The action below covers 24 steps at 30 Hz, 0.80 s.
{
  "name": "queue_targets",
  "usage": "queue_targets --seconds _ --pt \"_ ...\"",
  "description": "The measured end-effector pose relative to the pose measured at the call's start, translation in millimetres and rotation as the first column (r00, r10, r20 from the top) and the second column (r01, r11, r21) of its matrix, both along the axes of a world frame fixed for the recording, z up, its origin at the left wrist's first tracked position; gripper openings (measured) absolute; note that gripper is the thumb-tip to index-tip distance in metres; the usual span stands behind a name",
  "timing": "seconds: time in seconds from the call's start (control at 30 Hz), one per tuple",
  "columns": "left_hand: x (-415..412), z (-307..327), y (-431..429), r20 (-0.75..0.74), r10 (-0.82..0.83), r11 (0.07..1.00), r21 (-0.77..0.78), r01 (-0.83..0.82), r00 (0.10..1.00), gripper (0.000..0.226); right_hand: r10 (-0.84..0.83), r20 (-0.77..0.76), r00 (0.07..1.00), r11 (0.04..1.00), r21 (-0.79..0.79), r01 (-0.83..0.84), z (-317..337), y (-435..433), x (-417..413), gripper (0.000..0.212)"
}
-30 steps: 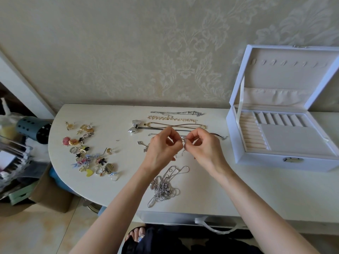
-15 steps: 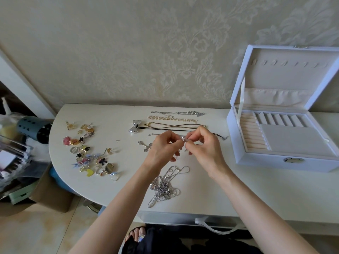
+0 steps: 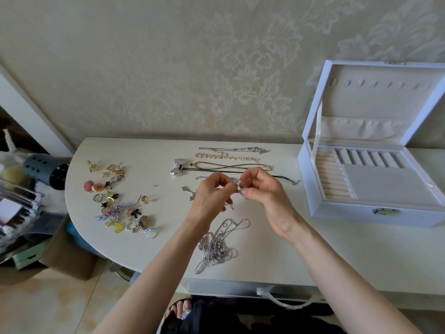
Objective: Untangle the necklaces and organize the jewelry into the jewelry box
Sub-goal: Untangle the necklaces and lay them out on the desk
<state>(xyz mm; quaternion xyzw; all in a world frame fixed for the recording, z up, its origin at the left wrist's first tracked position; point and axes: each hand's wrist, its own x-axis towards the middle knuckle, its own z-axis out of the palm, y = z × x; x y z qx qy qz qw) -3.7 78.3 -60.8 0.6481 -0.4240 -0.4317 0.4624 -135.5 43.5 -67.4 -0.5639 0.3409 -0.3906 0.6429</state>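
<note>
1. Our fingers are curled on both hands and meet above the middle of the surface. The left hand and the right hand each pinch the same small silver piece between thumb and fingertips.
2. The piece is too small for us to tell whether it is a clasp or a knot. A short silver end shows just below the left hand.
3. Nearer to us, between our wrists, a tangle of silver chains lies heaped on the surface, with loose loops spilling out at its top.
4. Behind our hands, necklaces lie stretched out in rows: a silver chain farthest back, then a pale gold link chain, a thin gold necklace, and a black cord with a silver bow pendant at its left end.
5. A silver cross pendant lies just left of the left hand.
6. Further left, a scatter of earrings and rings covers the rounded end of the surface.
7. To the right, well apart from our hands, the white jewelry box stands with its lid upright. It shows ring rolls on the left and narrow slots at the back.
</note>
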Motion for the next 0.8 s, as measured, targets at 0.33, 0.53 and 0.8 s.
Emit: queue_targets --seconds 0.33,0.53,0.8 --pt "0.7 0.9 -1.9 -0.462 0.023 0.996 0.085 0.019 0.887 0.022 -0.181 0.158 0.971 0.973 0.172 0.153 -5.5 -5.5 0.1 0.02" --pt "0.9 2.6 -1.4 -0.485 -0.128 0.981 0.066 0.182 0.865 0.01 -0.217 0.284 0.934 0.952 0.275 0.137 -2.2 -3.8 -1.3 0.025" --pt "5.3 2.8 -1.7 -0.504 -0.074 0.997 -0.016 0.076 0.861 0.012 -0.19 0.252 0.949 0.958 0.261 0.122 2.9 -7.6 -7.0 0.024"
